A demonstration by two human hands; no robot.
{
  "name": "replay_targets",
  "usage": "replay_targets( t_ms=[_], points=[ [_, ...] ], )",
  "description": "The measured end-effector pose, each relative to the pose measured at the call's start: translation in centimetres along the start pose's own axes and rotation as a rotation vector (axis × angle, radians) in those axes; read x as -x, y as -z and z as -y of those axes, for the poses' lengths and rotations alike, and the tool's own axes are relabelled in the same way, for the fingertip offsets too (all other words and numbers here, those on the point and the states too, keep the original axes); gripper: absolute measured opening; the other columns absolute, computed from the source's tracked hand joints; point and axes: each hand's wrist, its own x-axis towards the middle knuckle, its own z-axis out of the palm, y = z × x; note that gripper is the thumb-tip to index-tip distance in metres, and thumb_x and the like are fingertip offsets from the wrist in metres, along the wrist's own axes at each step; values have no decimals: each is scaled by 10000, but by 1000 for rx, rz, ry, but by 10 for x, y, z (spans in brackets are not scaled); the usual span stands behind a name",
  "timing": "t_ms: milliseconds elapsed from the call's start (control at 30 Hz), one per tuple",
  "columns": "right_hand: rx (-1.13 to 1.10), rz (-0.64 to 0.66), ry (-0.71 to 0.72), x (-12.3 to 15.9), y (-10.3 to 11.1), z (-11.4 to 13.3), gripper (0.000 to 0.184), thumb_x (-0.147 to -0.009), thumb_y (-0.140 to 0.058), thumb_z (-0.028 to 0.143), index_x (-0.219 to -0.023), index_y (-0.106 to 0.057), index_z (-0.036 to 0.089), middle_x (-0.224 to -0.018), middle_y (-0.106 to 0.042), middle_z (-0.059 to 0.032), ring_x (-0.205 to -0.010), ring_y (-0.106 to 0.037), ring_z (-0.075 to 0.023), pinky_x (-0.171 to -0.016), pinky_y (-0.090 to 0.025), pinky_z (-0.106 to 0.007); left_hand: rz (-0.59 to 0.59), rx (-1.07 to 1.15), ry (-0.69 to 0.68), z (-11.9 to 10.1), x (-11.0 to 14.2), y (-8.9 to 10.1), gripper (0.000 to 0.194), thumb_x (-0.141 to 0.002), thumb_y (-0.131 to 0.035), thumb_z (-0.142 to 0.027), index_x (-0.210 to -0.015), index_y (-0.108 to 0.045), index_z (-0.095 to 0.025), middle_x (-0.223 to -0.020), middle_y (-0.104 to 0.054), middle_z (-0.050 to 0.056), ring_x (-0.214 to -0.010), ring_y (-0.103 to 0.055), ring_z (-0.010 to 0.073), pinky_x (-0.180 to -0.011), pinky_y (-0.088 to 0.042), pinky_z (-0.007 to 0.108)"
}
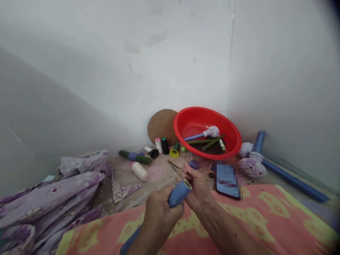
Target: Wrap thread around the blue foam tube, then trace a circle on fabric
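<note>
One blue-wrapped tube point(178, 195) slants up through the left hand point(162, 209), whose grip is closed around it near its upper end; the lower part shows again beyond the wrist, at the bottom edge. It is held above a pink-and-yellow cloth point(265, 207). The covering looks dull, even blue, and the upper end shows a pale, slightly ragged rim around a dark hollow. Just behind that end, the right hand point(195, 182) has curled fingers; whether its grip pinches anything, I cannot tell.
</note>
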Motion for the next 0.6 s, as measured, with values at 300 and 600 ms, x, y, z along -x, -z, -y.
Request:
replay_targets(
  t_ms=[300, 600],
  points=[
    [12, -56, 7, -8, 9, -4, 251, -678, -601, 253, -560, -395, 172, -414, -281, 94, -358, -277, -41, -398, -300, -176, 16, -17, -17, -1, -5, 9, 132, -658, -523, -296, -599, -522, -178, -542, -483, -34, -511, -418, 106, -488, -276, 216],
    [374, -116, -23, -21, 44, -1, 158, -622, -652, 265, -612, -552, 143, -567, -554, 23, -518, -496, -87, -506, -373, -214, 497, 612, 21, 15, -11, 42, 230, -708, -524, -353, -803, -531, -144, -670, -553, 5, -584, -494, 113, -558, -391, 229]
  ],
)
